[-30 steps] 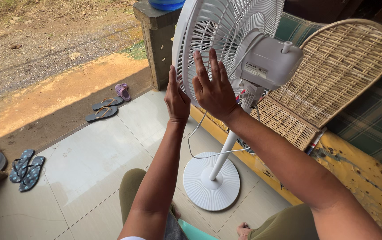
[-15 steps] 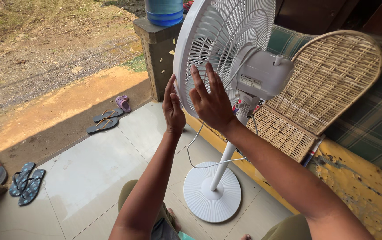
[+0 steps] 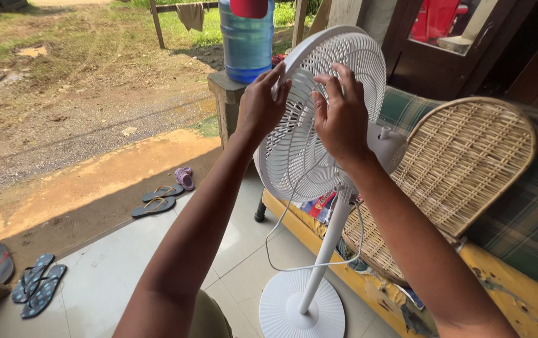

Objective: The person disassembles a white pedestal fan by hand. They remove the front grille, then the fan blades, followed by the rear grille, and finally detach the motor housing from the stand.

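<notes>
Far left, sandals [image 3: 37,289] lie at the tile edge, with more pairs [image 3: 157,200] farther along by the dirt yard. On a concrete post stands a blue water jug [image 3: 246,37]; it looks mostly full, though its top is cut off by the frame.

The left hand [image 3: 260,106] curls over the upper left rim of the fan guard [image 3: 294,156], fingers hooked on the edge. The right hand [image 3: 343,116] presses on the rear grille near the top, fingers bent into the ribs. The white fan stands on its pole [image 3: 326,250] and round base [image 3: 302,310] on the tile.

The step in hand looks like working the guard at its rim; any further move calls for a steady two-handed hold so the stand does not tip.

Right, a wicker tray [image 3: 463,163] leans on a plaid cushion [image 3: 532,219], holding nothing.
</notes>
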